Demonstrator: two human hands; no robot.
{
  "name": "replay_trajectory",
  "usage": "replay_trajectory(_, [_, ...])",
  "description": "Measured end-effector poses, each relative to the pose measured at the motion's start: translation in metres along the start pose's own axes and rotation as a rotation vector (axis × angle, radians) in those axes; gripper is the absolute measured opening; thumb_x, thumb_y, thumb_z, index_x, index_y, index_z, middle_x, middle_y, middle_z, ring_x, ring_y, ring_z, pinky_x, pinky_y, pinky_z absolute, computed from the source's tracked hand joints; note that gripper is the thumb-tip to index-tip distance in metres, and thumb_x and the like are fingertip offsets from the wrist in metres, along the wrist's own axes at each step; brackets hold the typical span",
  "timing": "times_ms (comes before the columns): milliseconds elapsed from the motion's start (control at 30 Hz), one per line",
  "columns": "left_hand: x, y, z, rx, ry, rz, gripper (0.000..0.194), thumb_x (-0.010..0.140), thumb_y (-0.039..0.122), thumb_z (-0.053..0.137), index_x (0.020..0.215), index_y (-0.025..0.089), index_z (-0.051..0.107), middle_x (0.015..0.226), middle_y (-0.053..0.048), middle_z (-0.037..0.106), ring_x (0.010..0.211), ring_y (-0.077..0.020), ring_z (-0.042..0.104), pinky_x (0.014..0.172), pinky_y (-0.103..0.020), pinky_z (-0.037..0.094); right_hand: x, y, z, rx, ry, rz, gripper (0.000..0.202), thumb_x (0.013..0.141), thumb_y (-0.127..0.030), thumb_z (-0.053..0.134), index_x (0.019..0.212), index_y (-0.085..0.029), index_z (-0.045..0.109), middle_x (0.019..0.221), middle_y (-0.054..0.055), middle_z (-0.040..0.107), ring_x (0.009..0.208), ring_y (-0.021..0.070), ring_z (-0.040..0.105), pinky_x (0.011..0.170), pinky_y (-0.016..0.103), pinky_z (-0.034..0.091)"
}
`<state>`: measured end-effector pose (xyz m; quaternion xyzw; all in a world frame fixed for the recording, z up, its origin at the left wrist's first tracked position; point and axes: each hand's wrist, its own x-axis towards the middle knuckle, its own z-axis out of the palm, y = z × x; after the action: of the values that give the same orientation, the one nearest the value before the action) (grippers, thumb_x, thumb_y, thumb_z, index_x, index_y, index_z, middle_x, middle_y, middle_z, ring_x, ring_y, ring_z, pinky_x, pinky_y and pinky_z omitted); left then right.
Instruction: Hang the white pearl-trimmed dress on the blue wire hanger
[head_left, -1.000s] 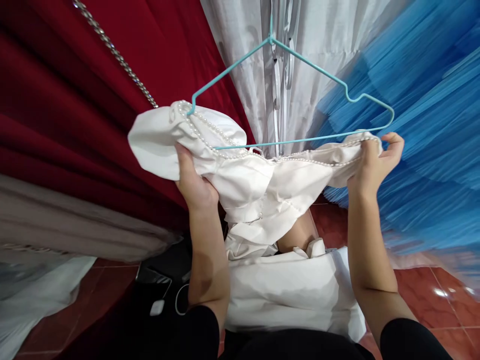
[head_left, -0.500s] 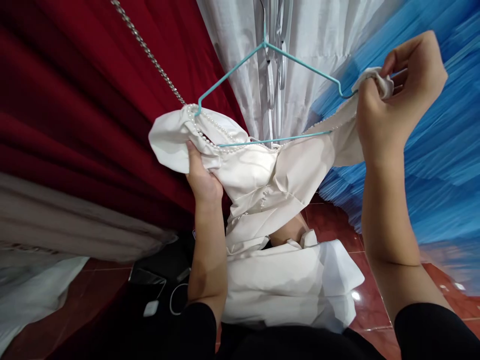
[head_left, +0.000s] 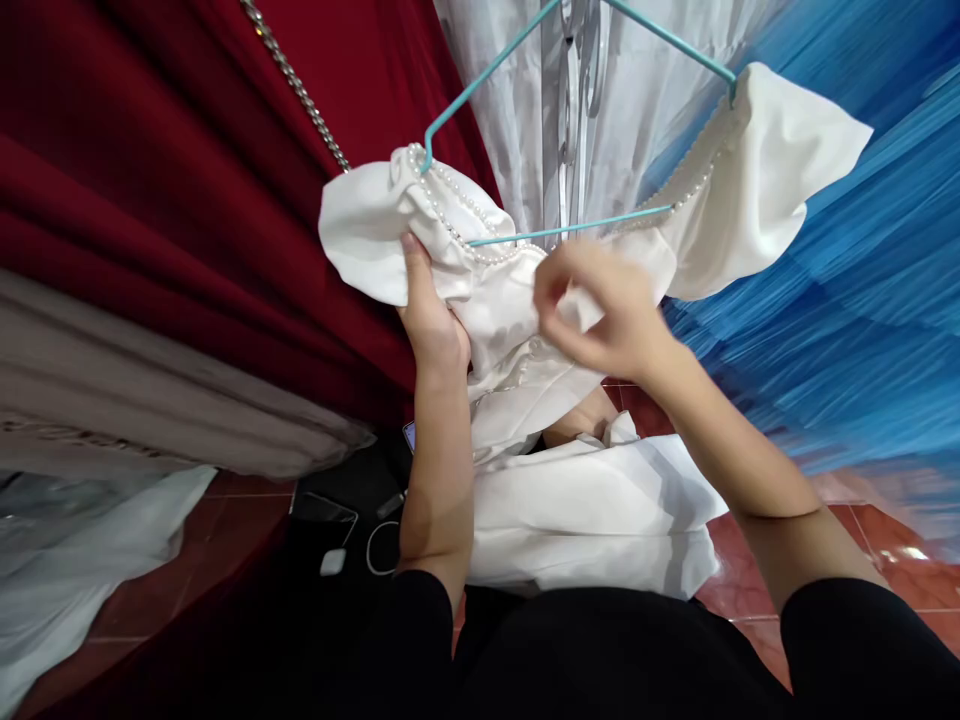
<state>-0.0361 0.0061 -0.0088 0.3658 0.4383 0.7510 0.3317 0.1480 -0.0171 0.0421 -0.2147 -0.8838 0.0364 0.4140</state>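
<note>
Two bare hands are at a white dress. The left hand [head_left: 439,325] is closed around the dress [head_left: 502,310] just under the left sleeve [head_left: 356,235], thumb in front and the other fingers hidden behind the cloth. The right hand [head_left: 607,305] is in front of the bodice, to the right of the left hand and at about its height, fingers curled and thumb bent toward them, a gap showing between. It is blurred, and I cannot tell whether it touches or grips any cloth.

Above both hands is the blue hanger [head_left: 570,227], one end at each shoulder of the dress. Pearls [head_left: 491,260] edge the neckline, up and right from the left thumb. The right sleeve [head_left: 780,180] spreads above and to the right of the right hand. Below both hands, white cloth [head_left: 592,520] lies in folds over the person's lap.

Left of the left hand hangs red cloth [head_left: 225,200], with a glittering strand [head_left: 300,90] above the left sleeve. Right of the right hand is blue tulle [head_left: 862,320]. Beyond both hands hangs a grey-white curtain [head_left: 495,120].
</note>
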Motion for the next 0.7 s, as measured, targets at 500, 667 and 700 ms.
replay_trajectory(500, [0.012,-0.006,-0.009,-0.120,0.067,0.202,0.042,0.101,0.026,0.043,0.138,0.007,0.046,0.156,-0.013,0.040,0.146,-0.0177,0.038,0.127,-0.034,0.032,-0.148,0.028,0.105,0.115,-0.383,0.489,0.029,0.084,-0.013,0.049,0.106,-0.019,0.067,0.105,0.007,0.070,0.097,0.0179,0.063,0.079,0.028,0.046])
replay_trajectory(667, [0.016,0.001,-0.011,-0.104,0.034,0.143,0.043,0.102,0.029,0.040,0.138,0.006,0.044,0.159,-0.014,0.033,0.148,-0.0178,0.034,0.125,-0.029,0.032,-0.156,0.010,0.052,0.221,0.065,0.645,0.012,0.087,-0.022,0.052,0.092,-0.021,0.063,0.087,0.002,0.066,0.081,0.0137,0.062,0.073,0.027,0.048])
replay_trajectory(700, [0.018,0.002,-0.012,-0.051,0.002,0.078,0.043,0.104,0.032,0.035,0.140,0.010,0.043,0.162,-0.010,0.030,0.150,-0.0153,0.029,0.125,-0.026,0.031,-0.160,0.006,0.038,0.226,0.161,0.685,0.011,0.088,-0.024,0.052,0.092,-0.022,0.062,0.085,0.001,0.064,0.076,0.0131,0.060,0.068,0.026,0.047])
